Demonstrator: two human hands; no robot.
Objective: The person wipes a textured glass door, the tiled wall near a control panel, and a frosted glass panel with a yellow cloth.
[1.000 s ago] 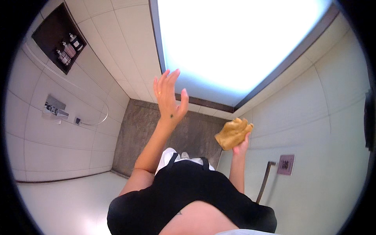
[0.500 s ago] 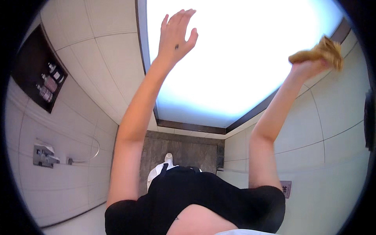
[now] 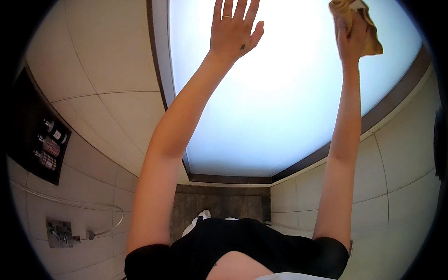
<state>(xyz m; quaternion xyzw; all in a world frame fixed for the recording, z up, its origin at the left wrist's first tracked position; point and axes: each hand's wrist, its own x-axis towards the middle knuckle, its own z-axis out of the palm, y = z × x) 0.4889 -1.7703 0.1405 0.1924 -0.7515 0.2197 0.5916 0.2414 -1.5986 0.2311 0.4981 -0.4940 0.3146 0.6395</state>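
A large frosted, brightly lit window pane point(image 3: 270, 102) with a dark frame fills the upper middle. My left hand point(image 3: 233, 35) is spread over its upper left part, fingers apart and holding nothing; a ring shows on one finger. The fingertips run to the picture's top edge. In my right hand point(image 3: 351, 43), raised at the upper right of the pane, is a bunched yellow-brown cloth point(image 3: 372, 42). The cloth lies over the pane as seen from here. Whether either hand presses on the glass I cannot tell for sure.
On the left, a dark wall niche point(image 3: 28, 135) holds pump bottles point(image 3: 49, 145). Below it are a chrome shower valve point(image 3: 60, 232) and a hose point(image 3: 116, 224). Tiled walls point(image 3: 336, 186) close in on both sides, above a dark floor point(image 3: 219, 205).
My right hand has moved with the cloth from the pane's right frame up and left onto the pane. My left hand has shifted up and right. The view has tilted upward.
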